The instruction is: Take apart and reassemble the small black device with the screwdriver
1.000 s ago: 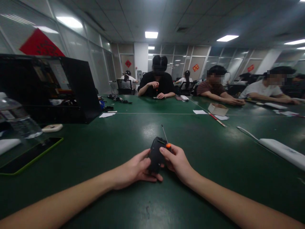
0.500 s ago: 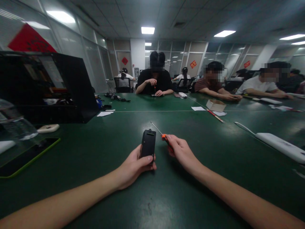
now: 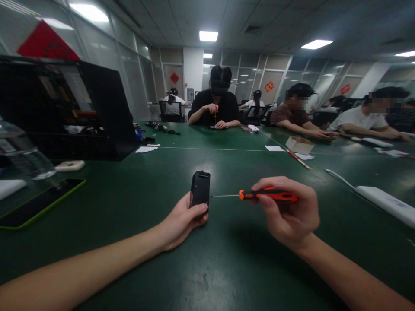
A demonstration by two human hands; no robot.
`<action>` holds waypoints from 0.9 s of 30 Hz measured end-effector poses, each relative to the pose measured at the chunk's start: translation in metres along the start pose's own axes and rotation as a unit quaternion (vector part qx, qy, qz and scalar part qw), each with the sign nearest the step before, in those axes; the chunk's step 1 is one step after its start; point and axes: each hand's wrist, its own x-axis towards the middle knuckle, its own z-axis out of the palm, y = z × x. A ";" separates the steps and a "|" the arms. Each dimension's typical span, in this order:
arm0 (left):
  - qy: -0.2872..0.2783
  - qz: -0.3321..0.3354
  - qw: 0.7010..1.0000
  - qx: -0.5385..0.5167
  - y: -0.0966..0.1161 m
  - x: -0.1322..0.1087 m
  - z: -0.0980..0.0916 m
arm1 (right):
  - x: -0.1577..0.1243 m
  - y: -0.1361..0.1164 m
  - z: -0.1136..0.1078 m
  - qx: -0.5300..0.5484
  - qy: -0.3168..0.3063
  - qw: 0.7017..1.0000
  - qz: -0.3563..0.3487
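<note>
Office room, lit from overhead. Ceiling (image 3: 168,21) grey and panelled, with bright rectangular lights (image 3: 208,36) set into it; one dark vent (image 3: 253,29) sits just right of the middle light. Left wall (image 3: 126,65): framed glazing, slanting away toward the back. Back of room: white column (image 3: 193,69), glass panes (image 3: 240,69) to its right, and I note small light reflections in them. Red diamond (image 3: 174,77) hangs left of the column; larger red sheet (image 3: 48,41) at upper left. Green table (image 3: 207,268) fills the foreground, thin pale seam (image 3: 194,148) across it, dull glare on top. Dark mesh-backed chairs (image 3: 170,113) stand beyond its far edge.
</note>
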 end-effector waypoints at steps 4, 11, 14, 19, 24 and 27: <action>0.001 0.009 1.000 0.002 -0.001 0.001 -0.001 | 0.001 -0.006 0.001 0.017 -0.052 0.999 0.004; 0.011 0.020 1.000 0.006 -0.003 0.002 -0.002 | 0.004 -0.007 0.006 0.017 -0.079 0.997 -0.004; 0.021 0.042 0.999 0.014 -0.003 0.002 0.000 | 0.008 -0.010 0.005 0.014 -0.103 0.994 0.014; 0.053 0.090 0.994 0.024 -0.002 0.003 0.002 | 0.009 -0.008 -0.002 -0.018 -0.150 0.988 0.037; 0.076 0.109 0.990 0.040 -0.002 0.005 -0.001 | 0.005 0.000 -0.002 -0.082 -0.171 0.977 0.093; 0.086 0.121 0.988 0.044 -0.002 0.007 -0.003 | 0.005 0.000 0.002 -0.069 -0.161 0.979 0.102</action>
